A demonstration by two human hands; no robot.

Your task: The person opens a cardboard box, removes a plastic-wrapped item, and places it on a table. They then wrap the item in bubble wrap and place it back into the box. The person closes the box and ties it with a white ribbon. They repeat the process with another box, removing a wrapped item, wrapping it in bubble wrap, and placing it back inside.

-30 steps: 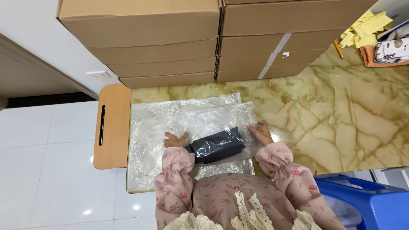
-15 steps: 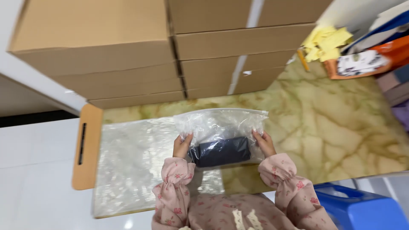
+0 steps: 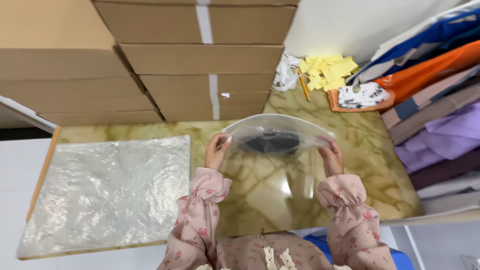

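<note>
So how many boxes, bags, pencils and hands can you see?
Cardboard boxes: 5
Clear bag, held by both hands: 1
Pencil: 1
Hands, left hand and right hand: 2
Total: 9

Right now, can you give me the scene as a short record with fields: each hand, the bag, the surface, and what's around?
left hand: grips the left edge of the clear bag
right hand: grips the right edge of the bag
clear bag: held up above the table, a dark item inside
table: marbled yellow-green top
plastic sheets: flat stack on the left
cardboard boxes: stacked at the back
yellow notes: back right, a pencil beside them
folded fabrics: piled on the right
</note>
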